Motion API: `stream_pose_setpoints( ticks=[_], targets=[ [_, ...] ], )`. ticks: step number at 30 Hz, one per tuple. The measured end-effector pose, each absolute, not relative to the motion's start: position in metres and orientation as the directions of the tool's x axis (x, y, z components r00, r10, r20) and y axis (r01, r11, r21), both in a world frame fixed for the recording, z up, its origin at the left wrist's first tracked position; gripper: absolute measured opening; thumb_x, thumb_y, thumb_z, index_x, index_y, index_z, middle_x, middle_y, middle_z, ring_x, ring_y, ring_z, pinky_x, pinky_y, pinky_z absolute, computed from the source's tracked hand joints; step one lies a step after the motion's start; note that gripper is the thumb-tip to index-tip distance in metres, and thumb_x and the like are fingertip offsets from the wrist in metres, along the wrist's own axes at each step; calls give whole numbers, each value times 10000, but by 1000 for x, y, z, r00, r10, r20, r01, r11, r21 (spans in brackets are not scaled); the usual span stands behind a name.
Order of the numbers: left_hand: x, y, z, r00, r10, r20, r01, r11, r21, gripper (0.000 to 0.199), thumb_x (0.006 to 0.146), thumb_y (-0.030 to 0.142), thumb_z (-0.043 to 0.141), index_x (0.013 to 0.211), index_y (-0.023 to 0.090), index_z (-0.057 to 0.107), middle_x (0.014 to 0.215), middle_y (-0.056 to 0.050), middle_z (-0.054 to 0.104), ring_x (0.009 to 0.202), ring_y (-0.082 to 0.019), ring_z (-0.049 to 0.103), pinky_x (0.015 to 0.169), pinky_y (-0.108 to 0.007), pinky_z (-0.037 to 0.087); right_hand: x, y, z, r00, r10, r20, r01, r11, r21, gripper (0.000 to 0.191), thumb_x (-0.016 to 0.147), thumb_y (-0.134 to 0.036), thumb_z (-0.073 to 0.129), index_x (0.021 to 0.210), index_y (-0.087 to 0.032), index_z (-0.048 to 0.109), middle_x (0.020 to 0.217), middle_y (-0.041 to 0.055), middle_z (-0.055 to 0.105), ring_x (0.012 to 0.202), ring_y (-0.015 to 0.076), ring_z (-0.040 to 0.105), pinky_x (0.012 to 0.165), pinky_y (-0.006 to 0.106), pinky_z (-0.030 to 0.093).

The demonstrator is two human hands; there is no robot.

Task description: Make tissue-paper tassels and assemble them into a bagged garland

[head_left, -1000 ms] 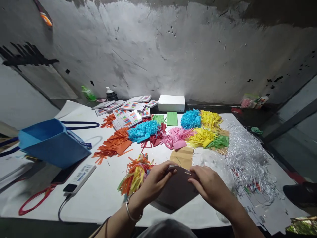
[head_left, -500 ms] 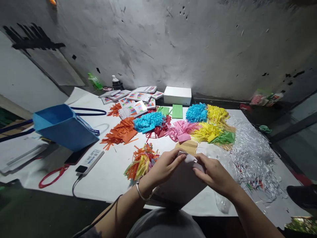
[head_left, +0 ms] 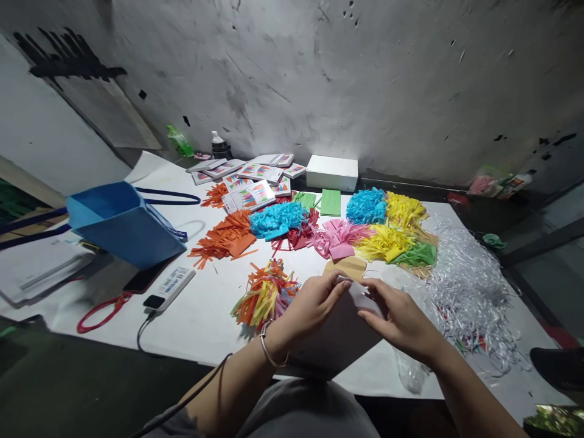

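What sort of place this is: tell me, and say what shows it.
Probably a small craft or packing workspace: tassels in many colours, a heap of silvery strands and a pile of printed packs crowd one table.

The worktop (head_left: 214, 316) is brightly lit, while the floor (head_left: 68, 389) at lower left is sunk in shadow. The wall (head_left: 283, 73) is unevenly lit, and the frame's edges are visibly stretched.
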State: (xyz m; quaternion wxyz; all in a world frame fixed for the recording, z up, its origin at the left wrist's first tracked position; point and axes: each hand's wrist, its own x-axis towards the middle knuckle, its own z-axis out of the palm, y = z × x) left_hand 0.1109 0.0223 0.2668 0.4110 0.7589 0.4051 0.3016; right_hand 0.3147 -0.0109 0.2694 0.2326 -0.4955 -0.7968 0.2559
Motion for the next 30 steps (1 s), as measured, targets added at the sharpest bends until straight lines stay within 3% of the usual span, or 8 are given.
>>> stream_pose_setpoints(
  ticks=[2, 8, 13, 21, 30],
  targets=[
    [111, 23, 267, 492, 862, 120, 366, -330, 870, 255, 964, 344, 407, 895, 179, 589, 820, -27, 642, 739, -155, 566, 675, -247, 423, 316, -11, 269, -413, 898, 153, 650, 408, -641, 382, 839, -207, 551, 1213, -227, 472, 1034, 52, 644, 852, 175, 628, 702, 263, 486],
    [112, 25, 270, 518, 849, 107, 389, -345, 854, 281, 968, 378, 379, 887, 191, 573, 797, -16, 627, 740, -155, 565, 652, -244, 411, 316, -11, 261, -425, 877, 223, 742, 479, -469, 254, 853, -165, 501, 1103, -200, 526, 909, 56, 652, 803, 187, 636, 700, 279, 493],
    [113, 27, 269, 531, 842, 99, 426, -367, 827, 269, 972, 366, 371, 890, 194, 561, 768, -4, 605, 709, -150, 544, 626, -243, 393, 317, -8, 261, -416, 891, 184, 752, 450, -481, 170, 862, -148, 480, 1017, -205, 518, 793, 13, 611, 705, 164, 609, 623, 250, 458],
    [115, 29, 268, 524, 847, 94, 434, -360, 826, 261, 974, 360, 375, 890, 187, 552, 788, -6, 607, 713, -148, 541, 648, -245, 396, 315, -5, 260, -416, 895, 159, 797, 444, -410, 155, 873, -145, 451, 1010, -199, 501, 790, 17, 611, 693, 172, 614, 610, 254, 424],
    [118, 26, 267, 529, 843, 94, 413, -352, 840, 250, 969, 337, 392, 936, 185, 587, 852, -22, 640, 775, -163, 567, 683, -248, 413, 318, -2, 267, -404, 914, 31, 820, 377, -430, 53, 848, -180, 488, 884, -216, 474, 722, -19, 579, 625, 149, 564, 566, 232, 333]
  ],
)
